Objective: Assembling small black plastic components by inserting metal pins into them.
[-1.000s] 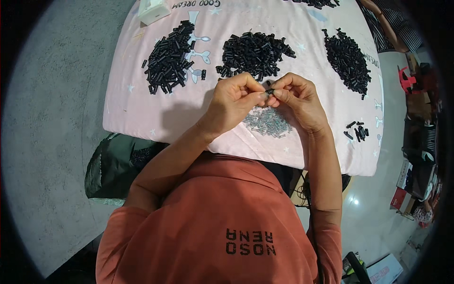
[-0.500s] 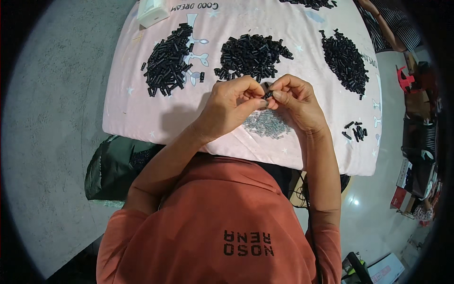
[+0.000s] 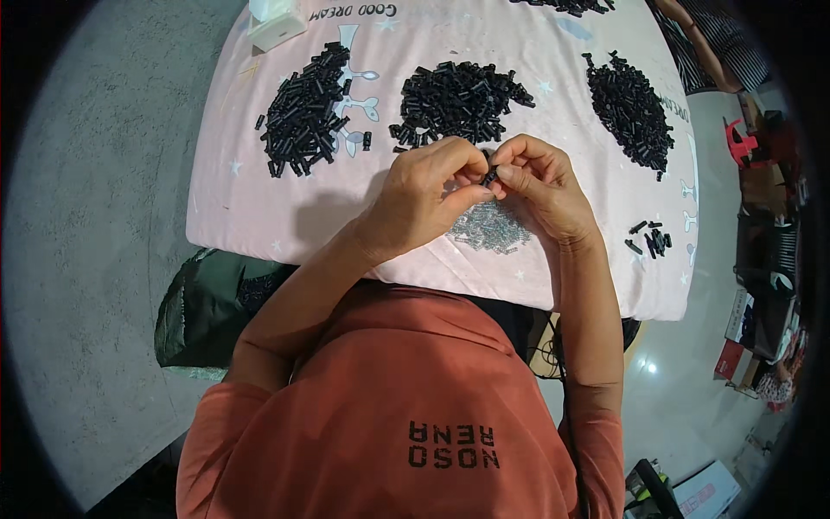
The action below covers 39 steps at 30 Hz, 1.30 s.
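Above the middle of the cloth-covered table, both hands meet at a small black cylindrical plastic part (image 3: pixel 490 176). My left hand (image 3: pixel 424 186) pinches it from the left between thumb and fingers. From the right, the thumb and forefinger of my right hand (image 3: pixel 546 186) close on the same part. My fingertips cover much of it. Just below them lies a patch of tiny silvery pieces (image 3: pixel 490 228), perhaps springs, partly hidden by my hands. Beyond my fingers is a heap of black parts (image 3: pixel 462 97).
More black parts are heaped at left (image 3: pixel 304 117) and right (image 3: pixel 631 112). A small group (image 3: pixel 653 239) lies near the right edge. A white tissue box (image 3: pixel 278 24) stands at the far left. Another person's arm (image 3: pixel 705 52) shows at the far right. A dark green bag (image 3: pixel 203 307) sits below the table's left edge.
My left fingers have shifted slightly around the black part, and my left hand has rolled a little. My right hand stays almost in place. The heaps look the same.
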Each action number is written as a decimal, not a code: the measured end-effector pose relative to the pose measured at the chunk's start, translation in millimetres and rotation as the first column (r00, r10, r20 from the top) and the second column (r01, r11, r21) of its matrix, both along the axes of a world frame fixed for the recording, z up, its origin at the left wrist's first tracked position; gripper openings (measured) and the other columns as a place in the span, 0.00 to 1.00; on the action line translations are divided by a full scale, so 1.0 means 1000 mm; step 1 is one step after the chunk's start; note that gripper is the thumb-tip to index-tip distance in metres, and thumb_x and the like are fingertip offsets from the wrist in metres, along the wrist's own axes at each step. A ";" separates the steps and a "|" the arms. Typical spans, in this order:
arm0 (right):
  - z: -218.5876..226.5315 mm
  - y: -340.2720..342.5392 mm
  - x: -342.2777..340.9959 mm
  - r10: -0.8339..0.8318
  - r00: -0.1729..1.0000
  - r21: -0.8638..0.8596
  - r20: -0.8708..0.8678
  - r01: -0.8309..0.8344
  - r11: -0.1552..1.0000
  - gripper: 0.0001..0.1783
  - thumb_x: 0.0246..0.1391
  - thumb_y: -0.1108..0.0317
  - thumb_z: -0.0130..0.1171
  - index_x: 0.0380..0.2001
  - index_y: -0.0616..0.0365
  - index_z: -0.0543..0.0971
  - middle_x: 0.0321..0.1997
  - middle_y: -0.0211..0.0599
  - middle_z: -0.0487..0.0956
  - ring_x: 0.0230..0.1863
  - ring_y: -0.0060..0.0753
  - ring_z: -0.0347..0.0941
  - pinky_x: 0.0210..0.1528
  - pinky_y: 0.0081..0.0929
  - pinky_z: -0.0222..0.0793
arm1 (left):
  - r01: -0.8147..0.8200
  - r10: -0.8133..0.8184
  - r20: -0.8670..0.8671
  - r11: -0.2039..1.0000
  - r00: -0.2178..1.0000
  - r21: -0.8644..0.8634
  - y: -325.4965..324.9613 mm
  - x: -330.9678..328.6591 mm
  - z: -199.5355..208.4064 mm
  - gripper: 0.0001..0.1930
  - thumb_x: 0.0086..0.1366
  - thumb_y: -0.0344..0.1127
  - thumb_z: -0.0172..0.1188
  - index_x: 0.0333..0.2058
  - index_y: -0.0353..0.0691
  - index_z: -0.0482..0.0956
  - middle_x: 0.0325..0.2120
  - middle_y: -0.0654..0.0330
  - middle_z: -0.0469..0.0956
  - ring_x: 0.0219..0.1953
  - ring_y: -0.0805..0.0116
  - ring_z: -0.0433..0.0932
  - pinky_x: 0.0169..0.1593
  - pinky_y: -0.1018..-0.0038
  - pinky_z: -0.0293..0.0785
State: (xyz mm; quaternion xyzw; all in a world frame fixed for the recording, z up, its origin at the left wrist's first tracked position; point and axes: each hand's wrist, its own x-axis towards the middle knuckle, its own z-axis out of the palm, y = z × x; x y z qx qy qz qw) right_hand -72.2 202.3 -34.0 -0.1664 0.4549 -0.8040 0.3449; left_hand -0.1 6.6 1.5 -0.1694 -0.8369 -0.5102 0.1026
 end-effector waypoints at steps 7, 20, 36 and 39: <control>-0.002 0.001 -0.001 0.010 1.000 -0.003 -0.001 -0.010 1.000 0.07 0.59 0.76 0.62 0.40 0.63 0.78 0.35 0.33 0.81 0.34 0.21 0.78 0.39 0.17 0.74 | 0.049 -0.049 0.003 0.998 0.999 -0.035 -0.002 -0.002 0.001 0.13 0.55 0.23 0.69 0.39 0.33 0.76 0.33 0.57 0.77 0.34 0.69 0.80 0.41 0.75 0.81; 0.004 0.000 0.000 0.032 0.998 -0.051 0.044 -0.030 0.998 0.15 0.58 0.78 0.62 0.48 0.64 0.73 0.36 0.37 0.82 0.33 0.21 0.78 0.37 0.18 0.75 | 0.168 -0.165 0.078 0.985 0.983 -0.039 -0.004 -0.008 0.003 0.20 0.55 0.23 0.68 0.49 0.35 0.78 0.33 0.61 0.75 0.32 0.73 0.73 0.36 0.76 0.72; 0.001 0.004 -0.001 0.028 0.999 0.005 0.039 -0.028 1.000 0.05 0.56 0.81 0.63 0.37 0.67 0.81 0.32 0.41 0.84 0.32 0.24 0.81 0.38 0.19 0.78 | 0.077 -0.075 -0.047 0.996 0.996 0.042 0.002 -0.003 -0.006 0.16 0.51 0.20 0.70 0.41 0.32 0.81 0.33 0.59 0.79 0.31 0.74 0.78 0.34 0.80 0.77; 0.002 0.004 -0.002 0.035 0.999 0.032 0.017 -0.035 0.999 0.05 0.56 0.80 0.63 0.37 0.68 0.82 0.31 0.41 0.84 0.32 0.24 0.81 0.38 0.19 0.78 | 0.074 -0.072 -0.040 0.996 0.997 0.045 0.002 -0.003 -0.004 0.16 0.51 0.19 0.70 0.40 0.32 0.81 0.33 0.58 0.80 0.30 0.74 0.78 0.34 0.79 0.78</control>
